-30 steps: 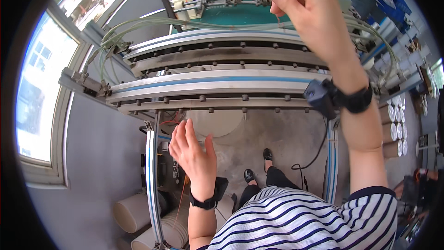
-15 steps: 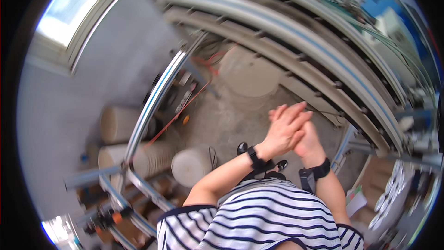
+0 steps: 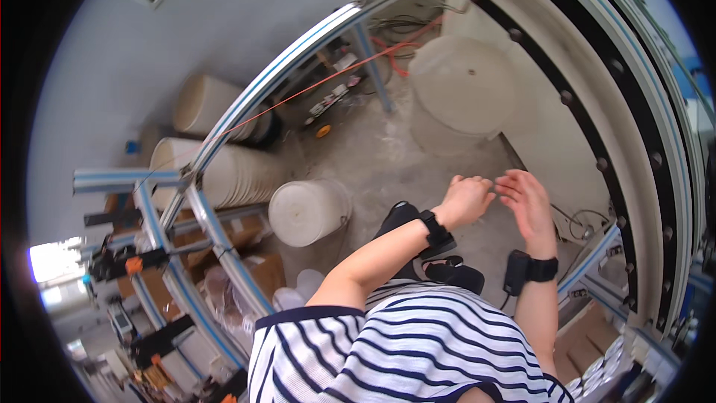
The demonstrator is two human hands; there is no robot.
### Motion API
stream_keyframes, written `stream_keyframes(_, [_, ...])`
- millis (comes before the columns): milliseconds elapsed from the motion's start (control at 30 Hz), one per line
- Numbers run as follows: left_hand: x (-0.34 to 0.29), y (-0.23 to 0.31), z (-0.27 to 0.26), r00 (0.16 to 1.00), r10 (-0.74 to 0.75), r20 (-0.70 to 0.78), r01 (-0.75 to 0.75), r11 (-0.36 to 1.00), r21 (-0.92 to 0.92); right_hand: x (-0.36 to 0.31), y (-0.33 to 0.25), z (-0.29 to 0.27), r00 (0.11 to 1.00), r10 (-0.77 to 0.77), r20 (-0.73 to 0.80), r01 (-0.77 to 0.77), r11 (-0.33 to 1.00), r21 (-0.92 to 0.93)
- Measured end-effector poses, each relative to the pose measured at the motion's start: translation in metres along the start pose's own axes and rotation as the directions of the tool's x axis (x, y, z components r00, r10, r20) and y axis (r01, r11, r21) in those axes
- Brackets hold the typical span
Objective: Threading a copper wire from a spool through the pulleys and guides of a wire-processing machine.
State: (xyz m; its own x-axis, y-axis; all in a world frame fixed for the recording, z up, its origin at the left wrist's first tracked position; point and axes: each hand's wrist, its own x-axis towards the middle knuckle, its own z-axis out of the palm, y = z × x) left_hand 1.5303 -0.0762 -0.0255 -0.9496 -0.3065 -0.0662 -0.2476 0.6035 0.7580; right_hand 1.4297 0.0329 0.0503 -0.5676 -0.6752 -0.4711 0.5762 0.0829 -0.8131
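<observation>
My left hand (image 3: 467, 201) hovers over the floor in front of me, back up, with its fingers loosely bent and nothing visible in them. Just to its right is my right hand (image 3: 528, 200), raised with the fingers a little spread and no object in it. A small gap separates the fingertips of the two hands. Each wrist wears a black strap with a small box; the right wrist's box (image 3: 516, 272) has a cable coming off it. Neither hand touches the machine rail (image 3: 597, 104) to the right.
A lidded white bucket (image 3: 309, 213) stands at left, with stacked buckets (image 3: 224, 172) lying behind it. A large round pale drum (image 3: 462, 86) is ahead. An aluminium frame (image 3: 280, 67) arches at left, and an orange cord (image 3: 321, 89) crosses it. Cardboard boxes (image 3: 265, 272) lie below left.
My hands were pressed together with palms meeting; now they have come apart. My view has turned to the right and lower, so the rail and buckets appear shifted.
</observation>
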Motion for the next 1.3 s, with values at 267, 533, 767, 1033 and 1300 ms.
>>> stream_keyframes(267, [0.053,-0.054,0.094,0.977,0.014,0.213,-0.016,1.000,0.007,0.077,0.057,-0.036,1.000,-0.014,0.007,0.016,0.928,-0.372])
stream_keyframes(533, [0.098,-0.094,0.165,0.982,0.126,0.143,-0.142,0.984,0.107,0.132,0.099,-0.105,0.995,-0.100,0.023,0.099,0.870,-0.483])
stream_keyframes(767, [0.136,-0.141,0.192,0.943,0.213,0.257,-0.271,0.938,0.218,0.172,0.144,-0.141,0.979,-0.201,0.027,0.178,0.787,-0.591])
stream_keyframes(1033, [0.166,-0.192,0.308,0.754,0.284,0.592,-0.504,0.828,0.245,0.194,0.251,-0.246,0.862,-0.117,-0.494,-0.182,0.837,-0.516])
stream_keyframes(1300, [0.136,-0.191,0.390,0.537,0.352,0.766,-0.620,0.781,0.075,0.121,0.347,-0.332,0.645,0.148,-0.749,-0.469,0.851,-0.235])
